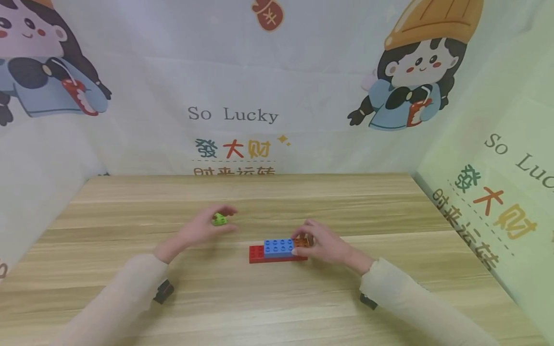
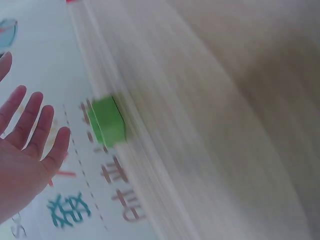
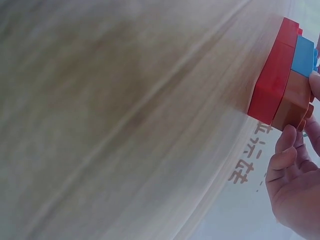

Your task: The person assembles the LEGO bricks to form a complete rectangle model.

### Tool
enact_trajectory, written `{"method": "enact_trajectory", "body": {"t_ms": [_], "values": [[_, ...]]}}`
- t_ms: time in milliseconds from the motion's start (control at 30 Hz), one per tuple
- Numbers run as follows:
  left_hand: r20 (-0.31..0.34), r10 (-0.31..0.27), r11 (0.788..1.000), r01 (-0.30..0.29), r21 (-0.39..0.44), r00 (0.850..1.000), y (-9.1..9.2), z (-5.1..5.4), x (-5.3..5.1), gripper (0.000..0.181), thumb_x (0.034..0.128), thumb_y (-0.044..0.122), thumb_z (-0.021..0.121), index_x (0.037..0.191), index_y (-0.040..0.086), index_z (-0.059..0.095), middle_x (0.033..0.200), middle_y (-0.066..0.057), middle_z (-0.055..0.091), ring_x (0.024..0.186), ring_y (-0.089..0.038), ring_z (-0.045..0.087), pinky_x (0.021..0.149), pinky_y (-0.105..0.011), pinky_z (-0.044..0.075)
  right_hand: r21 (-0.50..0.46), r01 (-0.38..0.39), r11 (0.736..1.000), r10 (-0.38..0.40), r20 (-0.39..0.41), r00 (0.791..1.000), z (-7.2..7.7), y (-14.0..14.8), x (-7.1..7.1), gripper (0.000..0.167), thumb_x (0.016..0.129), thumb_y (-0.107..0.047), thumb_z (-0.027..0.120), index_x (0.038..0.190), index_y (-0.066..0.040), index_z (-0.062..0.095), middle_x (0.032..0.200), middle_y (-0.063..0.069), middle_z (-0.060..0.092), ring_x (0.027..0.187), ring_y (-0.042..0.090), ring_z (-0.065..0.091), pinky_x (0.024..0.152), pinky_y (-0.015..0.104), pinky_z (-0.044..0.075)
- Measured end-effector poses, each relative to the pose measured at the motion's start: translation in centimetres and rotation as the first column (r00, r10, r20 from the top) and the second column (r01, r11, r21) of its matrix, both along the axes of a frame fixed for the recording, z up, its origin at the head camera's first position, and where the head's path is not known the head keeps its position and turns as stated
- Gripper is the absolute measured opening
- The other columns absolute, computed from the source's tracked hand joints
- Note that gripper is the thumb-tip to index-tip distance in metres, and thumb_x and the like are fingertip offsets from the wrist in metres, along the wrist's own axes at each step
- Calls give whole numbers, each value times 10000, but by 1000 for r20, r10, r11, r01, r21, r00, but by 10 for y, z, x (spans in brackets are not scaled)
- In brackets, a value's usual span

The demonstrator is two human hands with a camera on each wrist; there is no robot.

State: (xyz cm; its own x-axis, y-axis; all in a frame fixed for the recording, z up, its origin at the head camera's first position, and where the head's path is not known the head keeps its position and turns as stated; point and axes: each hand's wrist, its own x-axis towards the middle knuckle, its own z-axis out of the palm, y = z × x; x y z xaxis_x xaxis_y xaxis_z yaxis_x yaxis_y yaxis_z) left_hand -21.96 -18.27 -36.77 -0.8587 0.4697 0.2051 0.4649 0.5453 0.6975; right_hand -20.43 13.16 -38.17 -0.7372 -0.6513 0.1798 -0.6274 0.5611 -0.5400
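On the wooden table a row of red bricks (image 1: pixel 257 254) lies lengthwise, bearing a blue brick (image 1: pixel 277 248) and, at its right end, an orange-brown brick (image 3: pixel 291 102). My right hand (image 1: pixel 322 244) pinches the orange-brown brick, its thumb in front and fingers behind; the thumb also lies close by the blue brick. A green brick (image 1: pixel 219 219) stands farther left. Around it, without gripping, hovers my left hand (image 1: pixel 203 227), thumb and fingers apart. The left wrist view shows that hand's spread fingers (image 2: pixel 33 117) separate from the green brick (image 2: pixel 108 121).
The wooden table (image 1: pixel 242 307) meets a printed cloth backdrop (image 1: pixel 320 96) along its far edge. More cloth hangs at the left and right sides. Dark wrist devices (image 1: pixel 163 291) show beneath both sleeves.
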Motion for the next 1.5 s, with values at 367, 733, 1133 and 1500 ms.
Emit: {"method": "enact_trajectory", "body": {"t_ms": [367, 733, 1133, 1500], "values": [[34, 88, 995, -86, -49, 996, -32, -9, -12, 490, 783, 160, 665, 1189, -26, 463, 1176, -179, 485, 1061, -347, 426, 891, -496, 337, 6, 0, 1000, -1, 9, 1000, 0, 0, 0, 319, 781, -324, 660, 1023, -125, 598, 890, -69, 469, 779, 103, 430, 638, 269, 395], [73, 79, 995, -74, -71, 994, -40, -19, -19, 548, 752, 144, 692, 1199, -33, 429, 1166, -249, 464, 1041, -376, 448, 878, -486, 363, 8, 3, 1000, -3, 12, 1000, 0, -1, 0, 308, 780, -310, 664, 1016, -124, 599, 891, -64, 480, 785, 101, 439, 640, 264, 399], [124, 77, 990, -61, -127, 989, -41, -19, -27, 566, 761, 118, 673, 1229, -25, 388, 1159, -269, 461, 1019, -379, 472, 874, -499, 361, 5, 13, 1000, -13, 25, 1000, 1, 0, -1, 313, 779, -333, 660, 1021, -145, 596, 901, -74, 477, 795, 100, 438, 646, 274, 402], [112, 94, 974, -68, -217, 989, -35, -22, -31, 519, 762, 126, 672, 1197, -12, 424, 1092, -231, 495, 973, -345, 500, 839, -474, 396, 6, 5, 1000, -5, 13, 1000, -1, 0, -2, 308, 781, -325, 661, 1013, -131, 600, 888, -71, 477, 770, 104, 431, 629, 265, 397]]}}
